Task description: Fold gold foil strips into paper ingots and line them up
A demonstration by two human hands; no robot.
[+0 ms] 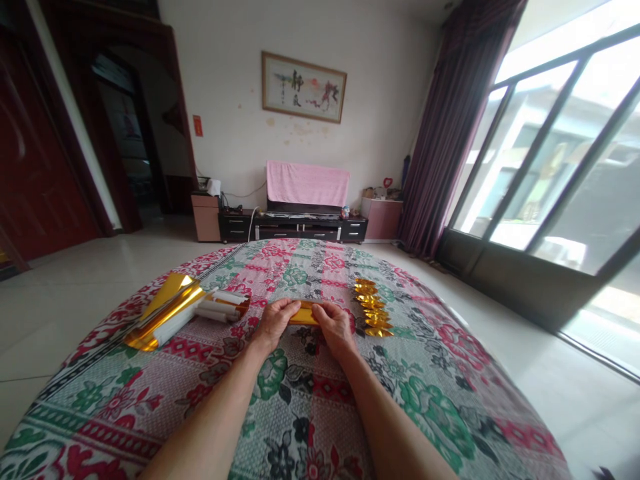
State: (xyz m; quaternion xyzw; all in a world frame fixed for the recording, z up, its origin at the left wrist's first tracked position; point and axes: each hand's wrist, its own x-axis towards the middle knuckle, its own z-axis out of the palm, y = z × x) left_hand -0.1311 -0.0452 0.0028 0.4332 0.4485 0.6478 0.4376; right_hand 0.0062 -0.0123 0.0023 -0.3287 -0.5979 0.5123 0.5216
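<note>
A small piece of gold foil paper (304,316) is stretched between my two hands, over the middle of the table. My left hand (275,325) pinches its left end, thumb on top. At the right end, my right hand (334,327) grips it the same way. To the right lies a row of several folded gold foil pieces (374,312), pointed at their ends. Left of my hands rests a loose stack of curled gold foil sheets (173,313), with rolled pieces showing a white back (220,307) beside it.
A flowered cloth (320,400) covers the round table. Beyond the table stands a low black cabinet (300,230) with a pink cloth (307,183) over a screen-like shape. A purple curtain (435,133) and large windows (540,147) are on the right, a red door (40,153) on the left.
</note>
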